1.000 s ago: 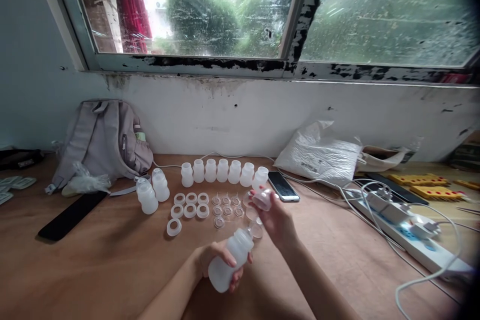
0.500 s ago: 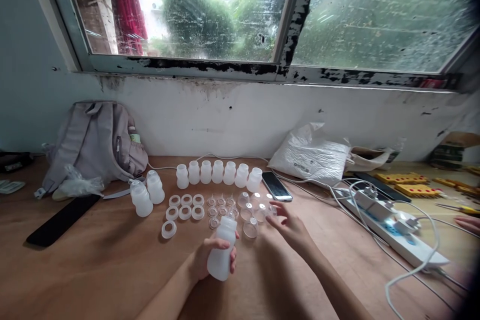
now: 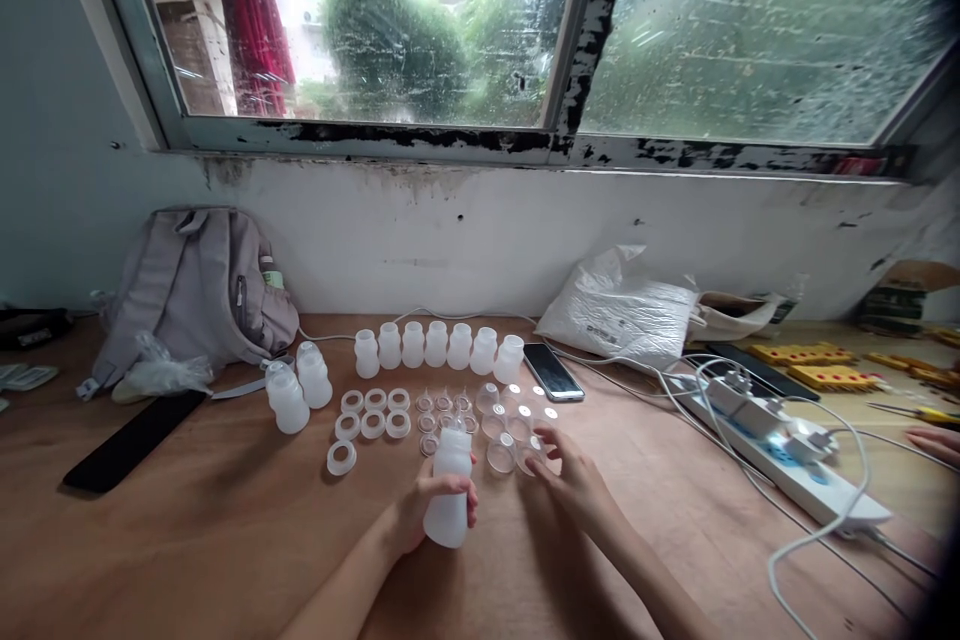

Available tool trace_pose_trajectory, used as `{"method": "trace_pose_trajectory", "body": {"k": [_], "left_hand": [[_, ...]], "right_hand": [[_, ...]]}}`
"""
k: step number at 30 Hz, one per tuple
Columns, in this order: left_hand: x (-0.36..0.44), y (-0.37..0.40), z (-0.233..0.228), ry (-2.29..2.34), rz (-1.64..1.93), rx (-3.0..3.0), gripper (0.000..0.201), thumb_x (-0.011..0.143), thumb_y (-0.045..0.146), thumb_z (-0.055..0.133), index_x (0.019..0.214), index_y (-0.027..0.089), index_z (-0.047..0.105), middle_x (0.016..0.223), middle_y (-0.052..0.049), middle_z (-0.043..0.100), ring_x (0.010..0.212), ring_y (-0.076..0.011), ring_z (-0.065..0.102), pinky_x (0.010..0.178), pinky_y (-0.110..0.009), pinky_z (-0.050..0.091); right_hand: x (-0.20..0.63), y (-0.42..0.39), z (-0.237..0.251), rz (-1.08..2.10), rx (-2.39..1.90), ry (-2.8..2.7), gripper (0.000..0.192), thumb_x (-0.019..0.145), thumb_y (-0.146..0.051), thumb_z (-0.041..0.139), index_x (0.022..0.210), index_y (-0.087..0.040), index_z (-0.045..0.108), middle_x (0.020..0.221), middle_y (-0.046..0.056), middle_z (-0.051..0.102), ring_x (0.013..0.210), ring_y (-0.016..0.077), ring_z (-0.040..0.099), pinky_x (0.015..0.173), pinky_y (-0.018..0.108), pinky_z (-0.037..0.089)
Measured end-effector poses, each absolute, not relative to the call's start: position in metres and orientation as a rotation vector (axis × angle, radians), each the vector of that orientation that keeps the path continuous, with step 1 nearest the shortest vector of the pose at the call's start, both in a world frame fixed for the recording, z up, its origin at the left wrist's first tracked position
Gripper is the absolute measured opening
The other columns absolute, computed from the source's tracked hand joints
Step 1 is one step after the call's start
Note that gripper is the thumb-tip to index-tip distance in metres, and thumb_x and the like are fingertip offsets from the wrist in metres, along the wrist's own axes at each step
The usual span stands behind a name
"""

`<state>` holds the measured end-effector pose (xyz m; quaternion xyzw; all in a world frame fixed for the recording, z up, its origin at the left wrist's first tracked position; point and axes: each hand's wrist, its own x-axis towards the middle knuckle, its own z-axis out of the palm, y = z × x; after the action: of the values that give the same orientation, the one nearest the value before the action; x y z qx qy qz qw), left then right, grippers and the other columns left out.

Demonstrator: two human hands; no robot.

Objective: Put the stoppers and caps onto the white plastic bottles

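Observation:
My left hand (image 3: 411, 512) is wrapped round a frosted white baby bottle (image 3: 448, 517), which it holds upright, tilted slightly, above the table's near middle. The fingers of my right hand (image 3: 571, 472) are curled round a clear dome cap (image 3: 528, 458) at the front of a group of similar clear caps (image 3: 519, 417). Left of those lie small clear nipples (image 3: 425, 423), partly hidden behind the bottle. Further left are several white rings (image 3: 373, 424). A row of open frosted bottles (image 3: 436, 345) stands behind, and two bottles with fitted tops (image 3: 287, 400) stand at the left.
A phone (image 3: 553, 372) lies right of the bottle row. Beyond it are a silvery bag (image 3: 630, 310) and a white power strip (image 3: 817, 480) with trailing cables. A grey backpack (image 3: 199, 290) and a black flat case (image 3: 135, 442) are at left. Another person's hand (image 3: 934, 442) shows at right.
My right hand has moved slightly nearer and left, and a clear cap now shows under its fingers in the front row. The held bottle has become more upright.

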<state>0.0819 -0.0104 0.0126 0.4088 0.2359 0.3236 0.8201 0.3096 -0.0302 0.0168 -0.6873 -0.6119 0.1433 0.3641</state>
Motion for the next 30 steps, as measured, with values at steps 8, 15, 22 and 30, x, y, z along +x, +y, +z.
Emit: {"method": "trace_pose_trajectory", "body": {"k": [8, 15, 22, 30], "left_hand": [[0.091, -0.023, 0.023, 0.862, 1.066, 1.566, 0.025, 0.06, 0.026, 0.065, 0.08, 0.016, 0.054, 0.07, -0.002, 0.059, 0.063, -0.0148, 0.054, 0.057, -0.025, 0.04], [0.084, -0.015, 0.019, 0.902, 1.003, 1.55, 0.027, 0.054, 0.018, 0.066, 0.08, 0.016, 0.059, 0.075, -0.004, 0.062, 0.065, -0.0192, 0.056, 0.054, -0.026, 0.04], [0.071, -0.019, 0.021, 0.375, 0.565, 0.864, 0.015, 0.056, 0.02, 0.053, 0.071, 0.014, 0.053, 0.053, 0.0, 0.053, 0.043, -0.0117, 0.05, 0.045, -0.024, 0.037], [0.054, -0.015, 0.035, 0.099, 0.627, 0.722, 0.035, 0.057, 0.02, 0.053, 0.091, 0.014, 0.05, 0.057, 0.002, 0.051, 0.047, -0.0104, 0.051, 0.048, -0.023, 0.039]], "right_hand": [[0.238, -0.038, 0.059, 0.682, -1.296, -1.619, 0.042, 0.075, -0.036, 0.055, 0.113, -0.024, 0.043, 0.112, 0.008, 0.055, 0.107, 0.0219, 0.05, 0.087, 0.037, 0.042], [0.187, -0.018, 0.061, 0.898, -1.216, -1.442, 0.02, 0.07, -0.035, 0.061, 0.084, -0.02, 0.059, 0.083, 0.004, 0.063, 0.083, 0.0212, 0.059, 0.076, 0.033, 0.045], [0.194, -0.015, 0.07, 1.491, -0.853, -1.363, 0.033, 0.07, -0.041, 0.06, 0.096, -0.02, 0.058, 0.089, 0.006, 0.063, 0.084, 0.0213, 0.058, 0.07, 0.033, 0.045], [0.207, -0.011, 0.053, 1.272, -0.871, -1.148, 0.031, 0.073, -0.035, 0.061, 0.101, -0.026, 0.052, 0.098, 0.004, 0.057, 0.094, 0.0181, 0.052, 0.082, 0.033, 0.04]]}}
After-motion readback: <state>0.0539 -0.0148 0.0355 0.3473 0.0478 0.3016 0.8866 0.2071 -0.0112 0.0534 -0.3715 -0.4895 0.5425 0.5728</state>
